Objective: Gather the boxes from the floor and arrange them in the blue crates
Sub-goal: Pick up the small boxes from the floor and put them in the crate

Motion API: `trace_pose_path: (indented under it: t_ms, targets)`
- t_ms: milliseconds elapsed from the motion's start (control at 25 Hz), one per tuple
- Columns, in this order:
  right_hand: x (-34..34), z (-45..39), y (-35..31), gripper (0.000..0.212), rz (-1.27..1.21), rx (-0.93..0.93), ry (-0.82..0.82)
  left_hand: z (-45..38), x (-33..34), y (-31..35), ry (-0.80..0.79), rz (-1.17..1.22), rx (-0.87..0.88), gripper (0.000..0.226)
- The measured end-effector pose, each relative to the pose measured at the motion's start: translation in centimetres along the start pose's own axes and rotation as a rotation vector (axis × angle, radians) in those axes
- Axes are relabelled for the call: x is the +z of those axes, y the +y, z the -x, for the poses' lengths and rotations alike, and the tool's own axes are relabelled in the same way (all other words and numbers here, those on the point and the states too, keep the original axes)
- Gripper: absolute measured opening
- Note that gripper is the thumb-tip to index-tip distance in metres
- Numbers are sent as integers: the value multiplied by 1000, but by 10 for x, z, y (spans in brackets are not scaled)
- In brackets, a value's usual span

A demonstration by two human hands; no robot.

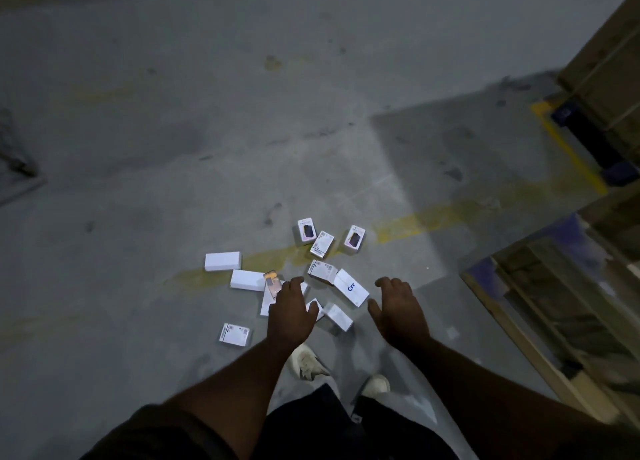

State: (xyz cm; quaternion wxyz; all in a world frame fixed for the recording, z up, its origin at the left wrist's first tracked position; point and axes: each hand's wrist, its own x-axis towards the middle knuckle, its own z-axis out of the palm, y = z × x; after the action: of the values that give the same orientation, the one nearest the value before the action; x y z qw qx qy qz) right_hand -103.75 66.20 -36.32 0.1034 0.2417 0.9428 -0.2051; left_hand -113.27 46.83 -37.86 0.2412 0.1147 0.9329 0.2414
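Boxes: small white boxes (pixel 287 279) lie scattered on the grey concrete floor (pixel 173 130), most of them on or near a worn yellow line (pixel 433 217).
Far group: 3 boxes sit close together beyond the rest; 2 show a dark picture on top (pixel 307 230) (pixel 355 238), and a labelled one (pixel 321 243) lies between them.
Left group: 2 plain white boxes (pixel 222 261) (pixel 247 280) lie side by side, well apart from a labelled box (pixel 235 334) nearer the person.
Centre: a long box with blue lettering (pixel 351 287) touches a labelled box (pixel 322 271); another white box (pixel 338 316) lies just beside it.
Left hand (pixel 291 317): palm down over the centre boxes, fingers loosely bent, holding nothing.
Right hand (pixel 400 310): palm down beside the lettered box, fingers relaxed and slightly curled, holding nothing.
Feet: 2 pale shoes (pixel 308 361) (pixel 375 385) stand near the boxes.
Right edge: a wooden pallet structure (pixel 540 321) stands near the person; cardboard stacks (pixel 609 61) lie farther off.
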Motion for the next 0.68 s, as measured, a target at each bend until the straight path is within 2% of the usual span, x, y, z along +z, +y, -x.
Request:
trace_pose_path:
  t_ms: [160,320,560,680]
  targets:
    - [9,-38,-8,36,-31,18,-47,-35,14,-8,-11,68,-10,50]
    - [35,-68,-9,40,-45,-3,-103,-58,39,-21,8,192,-116,55]
    - [136,-147,25,42,-63,-31,-237,-113,130,-47,-42,451,-569,45]
    - [218,-186,64,47,-100,-50,-335,-158,202,-68,-68,492,-678,44]
